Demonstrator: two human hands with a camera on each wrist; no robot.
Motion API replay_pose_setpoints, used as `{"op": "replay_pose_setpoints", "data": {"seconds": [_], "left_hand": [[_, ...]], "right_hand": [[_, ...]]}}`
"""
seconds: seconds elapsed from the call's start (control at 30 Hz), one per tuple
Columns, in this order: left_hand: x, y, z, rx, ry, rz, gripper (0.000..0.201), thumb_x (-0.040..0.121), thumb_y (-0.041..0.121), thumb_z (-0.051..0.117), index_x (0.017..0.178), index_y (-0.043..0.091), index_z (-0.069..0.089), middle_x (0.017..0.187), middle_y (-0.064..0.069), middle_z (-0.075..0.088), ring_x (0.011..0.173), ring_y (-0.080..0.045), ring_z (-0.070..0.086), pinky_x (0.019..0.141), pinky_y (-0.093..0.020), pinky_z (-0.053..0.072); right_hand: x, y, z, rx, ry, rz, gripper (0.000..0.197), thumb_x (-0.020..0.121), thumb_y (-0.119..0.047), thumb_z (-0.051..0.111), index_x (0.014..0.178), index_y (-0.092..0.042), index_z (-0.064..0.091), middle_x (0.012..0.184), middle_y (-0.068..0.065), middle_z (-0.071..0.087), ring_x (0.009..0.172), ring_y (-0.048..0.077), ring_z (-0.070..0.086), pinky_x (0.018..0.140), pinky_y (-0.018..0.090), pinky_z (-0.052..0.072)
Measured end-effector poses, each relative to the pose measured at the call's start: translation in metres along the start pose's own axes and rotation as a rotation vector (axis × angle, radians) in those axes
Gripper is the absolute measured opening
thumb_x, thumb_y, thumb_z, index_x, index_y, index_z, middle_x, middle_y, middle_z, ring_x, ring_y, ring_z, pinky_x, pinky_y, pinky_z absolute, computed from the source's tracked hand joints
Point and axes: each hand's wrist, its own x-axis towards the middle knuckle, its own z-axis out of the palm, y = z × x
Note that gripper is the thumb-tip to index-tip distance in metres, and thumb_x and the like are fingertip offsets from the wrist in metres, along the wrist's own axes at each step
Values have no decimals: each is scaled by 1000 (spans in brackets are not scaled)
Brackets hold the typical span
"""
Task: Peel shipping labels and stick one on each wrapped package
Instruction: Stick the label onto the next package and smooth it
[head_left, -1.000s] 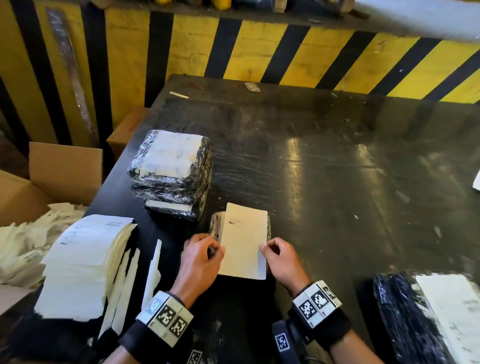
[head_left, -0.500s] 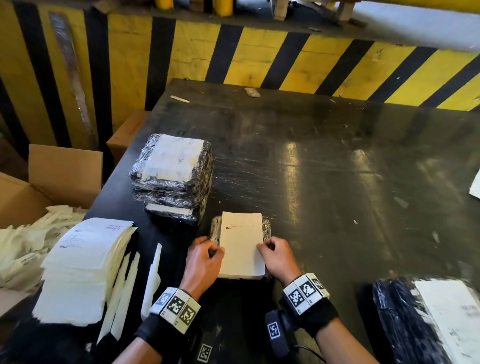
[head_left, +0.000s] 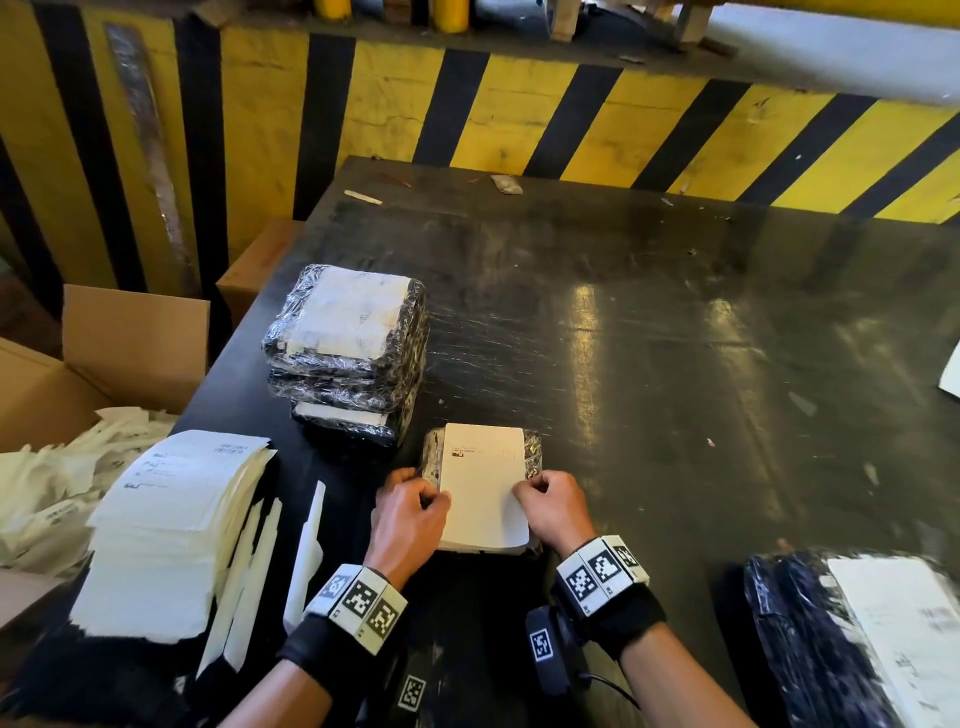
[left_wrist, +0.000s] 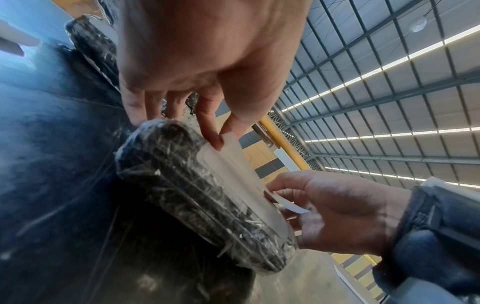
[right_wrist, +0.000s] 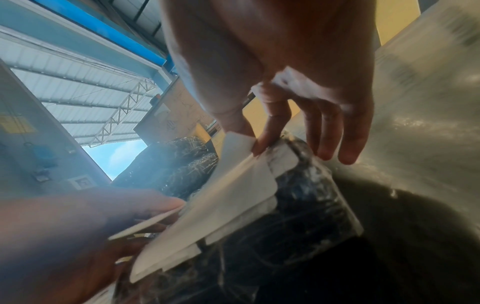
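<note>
A white shipping label (head_left: 483, 483) lies over a small black wrapped package (head_left: 532, 457) near the table's front edge. My left hand (head_left: 415, 512) pinches the label's left edge between thumb and forefinger, its other fingers on the package's side (left_wrist: 182, 185). My right hand (head_left: 548, 501) pinches the label's right edge (right_wrist: 239, 144), which lifts off the package (right_wrist: 306, 205). The label's near end hangs just past the package. A stack of labelled wrapped packages (head_left: 348, 353) stands just beyond, to the left.
A pile of label sheets (head_left: 171, 519) sits at the table's left front, with loose backing strips (head_left: 306, 551) beside it. An open cardboard box (head_left: 88, 384) of discarded paper stands left of the table (head_left: 675, 364). Another wrapped package (head_left: 841, 634) lies front right.
Both hands have slid a little nearer along the label's sides, still pinching it over the small package. The view has shifted slightly downward.
</note>
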Motion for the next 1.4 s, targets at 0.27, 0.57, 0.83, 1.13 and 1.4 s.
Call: {"op": "replay_pose_setpoints", "data": {"seconds": [0.27,0.57,0.83,1.13,1.4], "left_hand": [[0,10,-1,169,9,-34,32,87,33,57,67,10,66,112,-4,58,102,-26,53,96,-45,43],[-11,-2,-9,265,49,88,37,78,45,70,59,20,51,96,3,54,100,-21,52,90,-39,44],[-14,-15,5,552,-159,268,102,69,79,13,151,22,-9,152,0,-30,142,-16,-24,120,-46,2],[-16,-21,8,508,-216,224,100,66,79,8,149,28,-17,155,1,-30,146,-22,-12,118,-41,4],[-19,-28,3,440,-192,197,96,70,86,19,147,40,-15,158,5,-20,147,-19,-12,118,-42,5]], "right_hand": [[14,-5,-10,-242,-80,-1,44,80,-45,67,49,-18,51,50,-3,54,50,13,52,54,25,42],[9,19,-32,-543,-37,-153,50,72,-67,63,80,-17,58,87,-4,63,85,18,61,84,37,48],[-22,28,-2,-791,-240,-662,94,73,-72,-10,149,-25,20,160,-3,10,147,15,0,115,36,-3],[41,1,3,-747,-114,-481,69,92,-61,17,148,-21,22,156,-1,23,145,19,13,117,45,2],[1,-5,0,-936,-272,-574,92,76,-71,-4,150,-16,5,159,1,-2,146,17,-9,115,42,-11]]}}
